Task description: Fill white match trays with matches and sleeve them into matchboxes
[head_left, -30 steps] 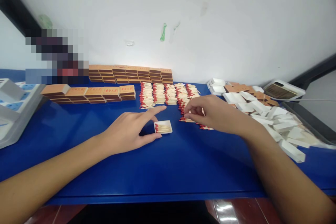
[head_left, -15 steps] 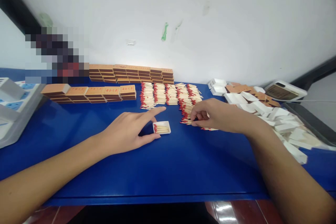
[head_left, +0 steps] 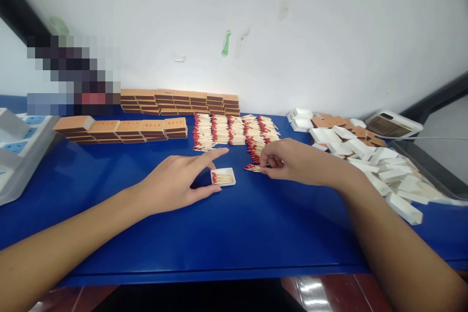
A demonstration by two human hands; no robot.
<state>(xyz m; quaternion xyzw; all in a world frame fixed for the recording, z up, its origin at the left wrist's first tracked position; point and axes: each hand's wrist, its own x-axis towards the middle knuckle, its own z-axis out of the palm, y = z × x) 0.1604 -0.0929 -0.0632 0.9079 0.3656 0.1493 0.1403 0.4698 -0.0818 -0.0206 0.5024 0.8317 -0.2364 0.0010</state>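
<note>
A small white matchbox tray (head_left: 228,183) lies on the blue table, partly filled with red-tipped matches (head_left: 222,178). My left hand (head_left: 179,180) steadies the tray at its left end, thumb at the near side and a finger behind it, with the index finger stretched out above. To the right, my right hand (head_left: 287,161) pinches a few matches (head_left: 252,168) between thumb and fingers, low over the table. Just behind it lie several rows of loose matches (head_left: 237,131), some hidden by the hand.
Stacked matchboxes (head_left: 141,129) stand at the left, with another row of matchboxes (head_left: 190,100) along the wall. A heap of white trays (head_left: 365,153) lies at the right beside a propped phone-like object (head_left: 395,124) and a dark bin (head_left: 435,165). A power strip (head_left: 25,156) sits far left.
My right hand has shifted slightly left, toward the tray, with the matches in its pinch. My left hand and the tray stay together. The whole view has drifted a little.
</note>
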